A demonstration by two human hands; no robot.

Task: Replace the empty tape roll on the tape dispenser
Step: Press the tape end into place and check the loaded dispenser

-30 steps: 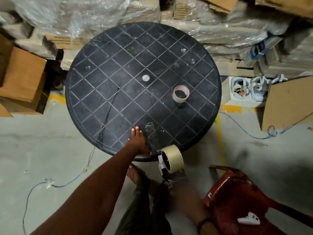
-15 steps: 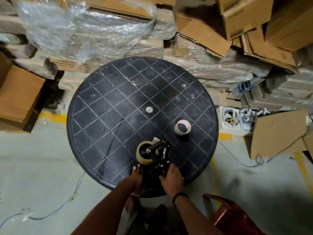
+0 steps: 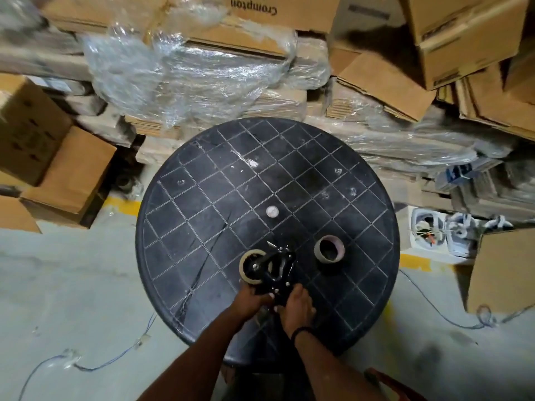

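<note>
A black tape dispenser (image 3: 276, 270) stands on the near part of the round black table (image 3: 202, 204), with a tan tape roll (image 3: 249, 267) mounted on its left side. My left hand (image 3: 251, 301) grips the dispenser's base from the left, and my right hand (image 3: 296, 303) grips its handle end from the right. A second roll, a thin pale ring that looks like an empty core (image 3: 329, 249), stands on its own to the right of the dispenser, a short gap away.
Stacked cardboard boxes (image 3: 463, 39) and plastic-wrapped bundles (image 3: 185, 70) crowd the far side of the table. More boxes (image 3: 58, 169) sit at the left and a carton (image 3: 503, 270) at the right. Thin wires (image 3: 95, 363) trail over the concrete floor. A red chair edge (image 3: 390, 386) shows bottom right.
The dispenser with the tan roll came up from below the table edge onto the table. Both hands have closed on it. The camera view has tilted up.
</note>
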